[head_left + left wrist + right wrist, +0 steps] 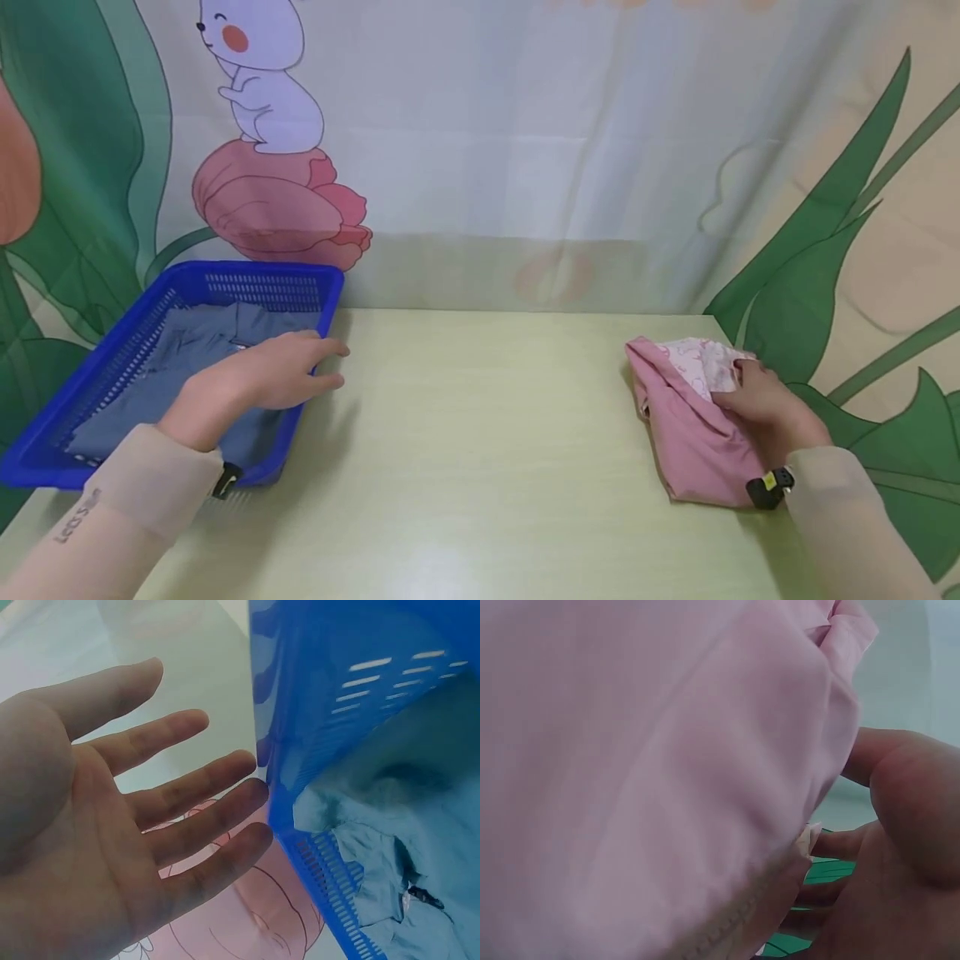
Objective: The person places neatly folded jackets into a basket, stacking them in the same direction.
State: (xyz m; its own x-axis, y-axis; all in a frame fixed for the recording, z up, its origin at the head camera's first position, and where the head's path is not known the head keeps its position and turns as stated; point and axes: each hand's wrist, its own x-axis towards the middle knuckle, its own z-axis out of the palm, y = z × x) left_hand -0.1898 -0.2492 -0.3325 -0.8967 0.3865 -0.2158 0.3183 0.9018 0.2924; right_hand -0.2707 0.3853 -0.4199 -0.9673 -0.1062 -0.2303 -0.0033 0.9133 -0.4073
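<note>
On the right of the table lies a folded pink garment (693,442) with a white printed inside showing at its top. My right hand (772,408) grips its upper right edge between thumb and fingers. Close up in the right wrist view, the pink cloth (667,765) hides the tips of my thumb and fingers. My left hand (262,375), its fingers spread and holding nothing, is over the right rim of a blue plastic basket (97,367). In the basket lies a blue-grey garment (195,350), partly hidden by my left arm.
A pale wooden table (480,450) stretches between the basket and the pink garment. Behind it hangs a printed curtain (510,150) with a white animal, a pink flower and green leaves. The basket's slotted wall (360,690) stands beside my left fingers.
</note>
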